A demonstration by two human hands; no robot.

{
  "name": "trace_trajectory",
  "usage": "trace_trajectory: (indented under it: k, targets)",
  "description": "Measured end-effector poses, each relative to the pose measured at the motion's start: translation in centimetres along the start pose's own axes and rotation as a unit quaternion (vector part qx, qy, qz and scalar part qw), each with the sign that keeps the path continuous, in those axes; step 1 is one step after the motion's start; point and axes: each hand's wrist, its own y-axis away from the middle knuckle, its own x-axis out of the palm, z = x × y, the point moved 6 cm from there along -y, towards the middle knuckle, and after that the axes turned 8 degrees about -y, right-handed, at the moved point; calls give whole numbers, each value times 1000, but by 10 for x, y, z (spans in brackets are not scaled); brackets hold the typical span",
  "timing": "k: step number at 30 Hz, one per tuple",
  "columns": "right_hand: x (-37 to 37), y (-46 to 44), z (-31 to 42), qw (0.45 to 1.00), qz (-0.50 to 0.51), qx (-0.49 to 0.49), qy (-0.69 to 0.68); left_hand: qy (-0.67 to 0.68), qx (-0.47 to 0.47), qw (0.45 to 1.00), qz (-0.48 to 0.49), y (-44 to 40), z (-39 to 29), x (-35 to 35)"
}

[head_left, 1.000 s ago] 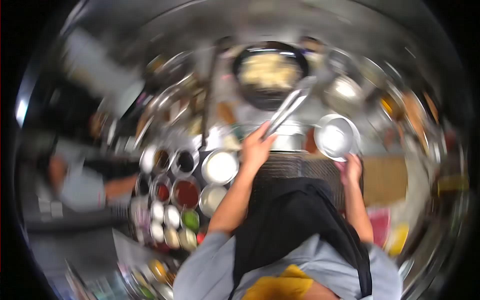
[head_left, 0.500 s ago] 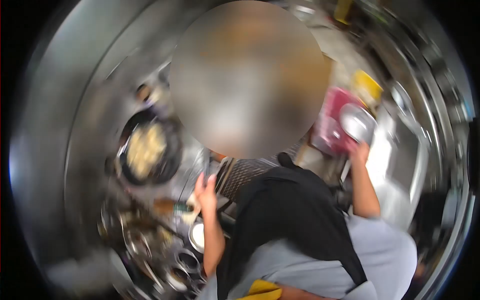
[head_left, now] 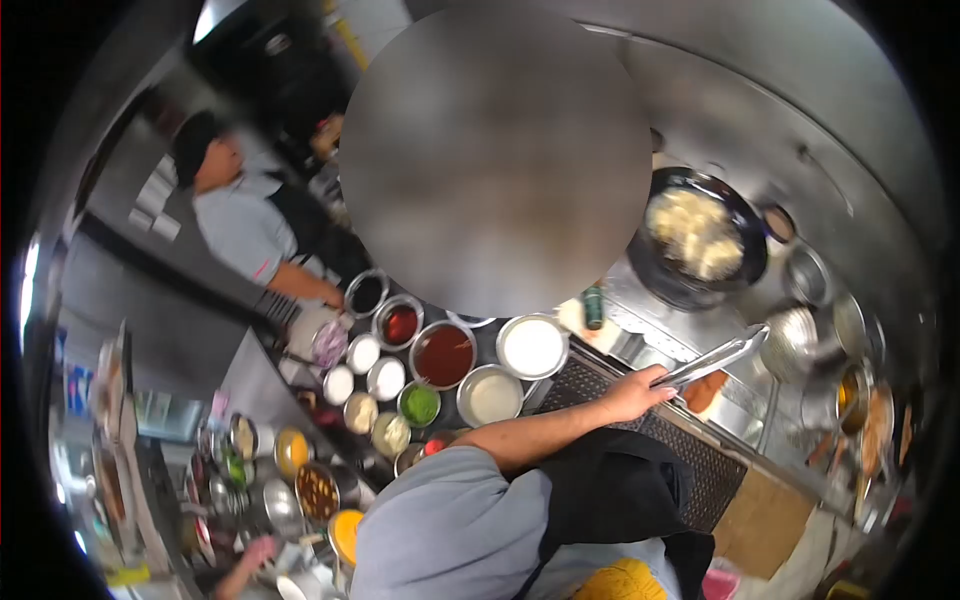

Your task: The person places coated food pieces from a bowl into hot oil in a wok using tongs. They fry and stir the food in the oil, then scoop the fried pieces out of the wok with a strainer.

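My left hand (head_left: 640,392) is closed around the handle end of metal tongs (head_left: 715,360). The arm reaches from the grey sleeve across the front of my black apron. The tips of the tongs point up and right, toward a round metal strainer (head_left: 790,340). Beyond the tongs, a dark wok (head_left: 690,285) on the stove holds pale yellow pieces of food (head_left: 700,235), in what looks like oil. Under the tongs lies an orange-brown piece (head_left: 705,390) on the counter's edge. My right hand does not show.
Bowls of sauce, among them a dark red one (head_left: 443,355) and a white one (head_left: 532,347), crowd the counter to the left. A green-labelled bottle (head_left: 594,308) stands by the wok. A co-worker (head_left: 240,215) stands beyond, and another person's hand (head_left: 262,550) shows lower left.
My view has swung left, bringing the sauce bowls and the co-worker in. The wok now appears on the right. My right hand, earlier at a pink container with a metal bowl, has left view.
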Motion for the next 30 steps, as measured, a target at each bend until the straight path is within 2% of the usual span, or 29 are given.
trace_trajectory:
  k: [1,2,4,5,6,7,9,10,11,12,13,15,16,18,19,21,22,25,27,29,30]
  targets:
    - [46,0,27,995,35,3,-93,16,-20,1000,3,3,1,-6]
    - [102,3,57,982,93,3,-162,54,-4,998,-35,1,8,-7]
    - [202,63,117,947,244,-7,-209,93,9,989,-113,-3,18,-6]
    - [246,128,163,919,348,-22,-186,93,4,984,-155,-4,21,-11]
    - [273,200,208,875,452,-83,-153,134,-57,981,-129,-3,12,-16]
    - [303,248,226,803,560,-137,-153,219,-83,965,-121,-8,13,-15]
    - [317,356,266,697,690,-160,-112,330,-126,927,-127,-23,27,-5]
    - [324,385,270,669,714,-166,-121,329,-126,926,-132,-34,33,0]
    - [332,406,269,642,736,-172,-129,373,-135,905,-156,-43,38,3]
    - [344,413,266,642,737,-169,-129,416,-144,880,-176,-46,46,6]
    - [354,413,262,633,740,-202,-108,417,-149,881,-169,-48,50,5]
    - [357,407,260,641,727,-235,-72,493,-192,828,-187,-56,52,14]
    - [355,405,260,661,721,-198,-69,513,-189,817,-186,-60,61,22]
    - [358,396,255,696,689,-197,-48,494,-245,822,-142,-64,67,31]
    - [365,389,248,693,699,-167,-57,493,-263,817,-145,-64,64,35]
    - [368,385,245,710,688,-134,-68,498,-263,814,-143,-68,57,38]
    - [370,383,243,703,696,-127,-70,517,-274,800,-130,-69,57,42]
    - [366,383,239,691,717,-88,-37,505,-299,804,-94,-74,73,51]
    - [367,377,230,679,731,-25,-60,476,-326,808,-116,-78,101,55]
    - [361,367,230,678,732,-26,-64,428,-380,809,-136,-84,135,43]
    - [362,354,224,686,723,-19,-79,379,-386,829,-142,-87,151,33]
